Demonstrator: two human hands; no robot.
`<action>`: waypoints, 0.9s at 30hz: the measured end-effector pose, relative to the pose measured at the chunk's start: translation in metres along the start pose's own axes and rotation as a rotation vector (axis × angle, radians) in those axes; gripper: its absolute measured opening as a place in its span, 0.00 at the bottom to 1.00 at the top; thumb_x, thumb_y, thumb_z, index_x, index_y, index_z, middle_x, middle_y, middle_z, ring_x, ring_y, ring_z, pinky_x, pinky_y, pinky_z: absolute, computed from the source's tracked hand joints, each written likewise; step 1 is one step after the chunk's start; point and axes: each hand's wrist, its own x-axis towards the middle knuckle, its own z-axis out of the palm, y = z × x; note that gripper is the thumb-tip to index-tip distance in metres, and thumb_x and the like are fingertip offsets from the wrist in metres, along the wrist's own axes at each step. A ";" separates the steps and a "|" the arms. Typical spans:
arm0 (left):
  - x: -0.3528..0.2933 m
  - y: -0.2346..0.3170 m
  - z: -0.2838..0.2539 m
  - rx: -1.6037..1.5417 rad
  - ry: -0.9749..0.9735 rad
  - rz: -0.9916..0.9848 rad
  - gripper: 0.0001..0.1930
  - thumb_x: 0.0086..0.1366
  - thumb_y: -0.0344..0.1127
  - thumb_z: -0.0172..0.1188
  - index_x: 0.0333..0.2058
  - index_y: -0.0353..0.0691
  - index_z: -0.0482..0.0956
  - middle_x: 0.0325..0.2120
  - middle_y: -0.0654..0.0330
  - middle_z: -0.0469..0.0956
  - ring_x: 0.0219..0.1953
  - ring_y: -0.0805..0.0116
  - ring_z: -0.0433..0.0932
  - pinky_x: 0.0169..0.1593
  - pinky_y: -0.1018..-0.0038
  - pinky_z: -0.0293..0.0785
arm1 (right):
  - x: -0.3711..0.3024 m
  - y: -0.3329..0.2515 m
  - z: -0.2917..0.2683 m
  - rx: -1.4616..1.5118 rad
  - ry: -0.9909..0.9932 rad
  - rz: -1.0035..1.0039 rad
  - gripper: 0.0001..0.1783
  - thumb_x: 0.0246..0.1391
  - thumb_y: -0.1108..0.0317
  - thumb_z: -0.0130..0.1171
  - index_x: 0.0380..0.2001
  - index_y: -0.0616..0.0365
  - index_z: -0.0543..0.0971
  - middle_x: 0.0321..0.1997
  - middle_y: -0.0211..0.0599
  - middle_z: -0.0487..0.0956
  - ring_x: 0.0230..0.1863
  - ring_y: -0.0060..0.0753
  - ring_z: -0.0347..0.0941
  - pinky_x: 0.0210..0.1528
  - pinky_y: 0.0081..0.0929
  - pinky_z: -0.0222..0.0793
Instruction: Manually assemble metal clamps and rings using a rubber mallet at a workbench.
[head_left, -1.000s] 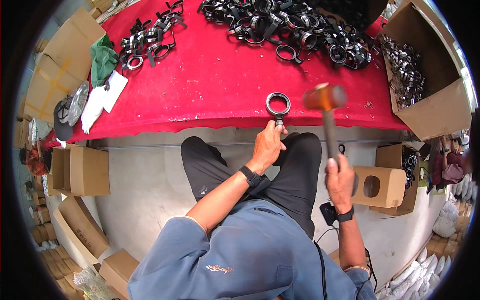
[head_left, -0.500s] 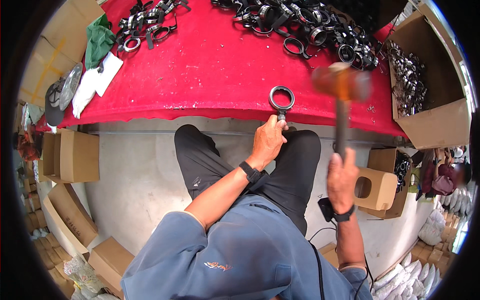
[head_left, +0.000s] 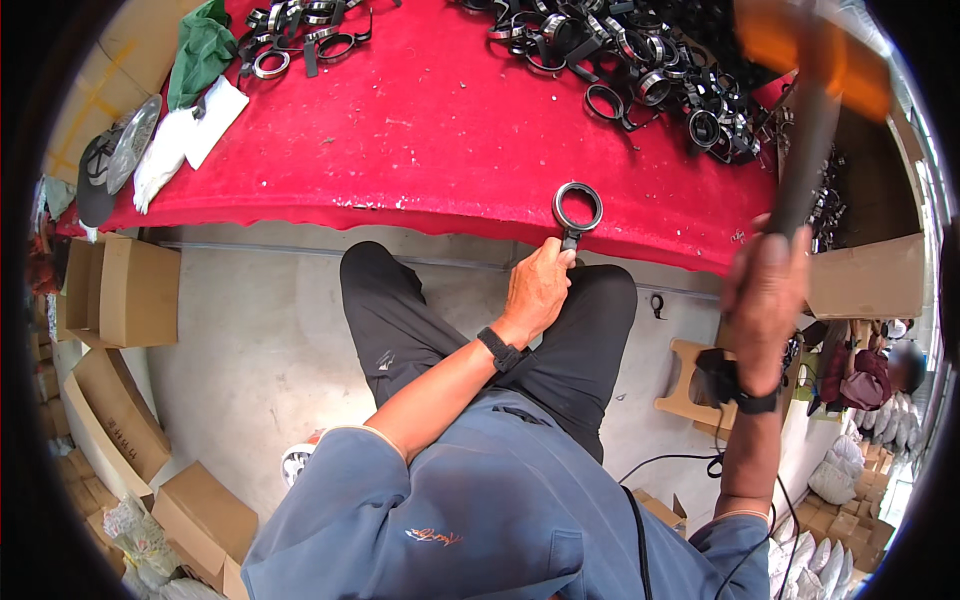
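Observation:
My left hand (head_left: 540, 285) grips the short black stem of a metal ring part (head_left: 570, 238). The ring stands out past my fingers at the near edge of the red-covered table (head_left: 400, 130), with its round opening facing up. My right hand (head_left: 768, 300), smeared by motion, is closed round the dark handle of a hammer (head_left: 806, 145). Its orange-banded head is raised high at the far right, blurred and partly cut off by the frame edge.
A large heap of black and silver ring parts (head_left: 655, 85) covers the table's far right; a smaller heap (head_left: 335, 45) lies far left. A green cloth (head_left: 203, 60) and cap (head_left: 97, 185) sit at left. Cartons (head_left: 865, 280) flank both sides. One ring part (head_left: 657, 305) lies on the floor.
My right hand has swung the hammer up and to the right, away from the ring part. My left hand keeps its grip, and the view has shifted slightly.

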 end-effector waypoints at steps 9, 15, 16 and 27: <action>0.004 0.004 -0.018 -0.018 -0.118 -0.028 0.15 0.83 0.42 0.49 0.39 0.35 0.72 0.34 0.51 0.85 0.29 0.59 0.86 0.36 0.62 0.79 | -0.017 0.068 0.009 -0.085 -0.316 0.462 0.23 0.78 0.45 0.49 0.39 0.56 0.69 0.18 0.29 0.69 0.13 0.22 0.65 0.15 0.28 0.59; 0.005 0.016 -0.037 -0.004 -0.136 0.025 0.16 0.84 0.42 0.49 0.42 0.35 0.77 0.33 0.54 0.81 0.28 0.67 0.85 0.32 0.69 0.79 | -0.085 0.113 0.005 0.169 -0.220 0.517 0.23 0.78 0.46 0.49 0.40 0.56 0.72 0.20 0.29 0.70 0.13 0.22 0.66 0.15 0.25 0.60; 0.006 0.028 -0.051 -0.076 -0.107 -0.005 0.16 0.84 0.42 0.49 0.43 0.35 0.78 0.33 0.56 0.81 0.28 0.69 0.84 0.30 0.71 0.78 | -0.098 0.123 0.003 0.176 -0.200 0.539 0.23 0.77 0.45 0.49 0.41 0.56 0.72 0.20 0.29 0.70 0.13 0.21 0.66 0.15 0.24 0.60; 0.262 0.055 -0.293 0.939 0.809 0.260 0.17 0.78 0.43 0.58 0.51 0.33 0.81 0.45 0.43 0.84 0.46 0.46 0.87 0.45 0.58 0.86 | -0.151 0.138 -0.018 0.271 -0.066 0.609 0.31 0.75 0.36 0.50 0.43 0.58 0.72 0.20 0.26 0.69 0.13 0.18 0.65 0.13 0.22 0.60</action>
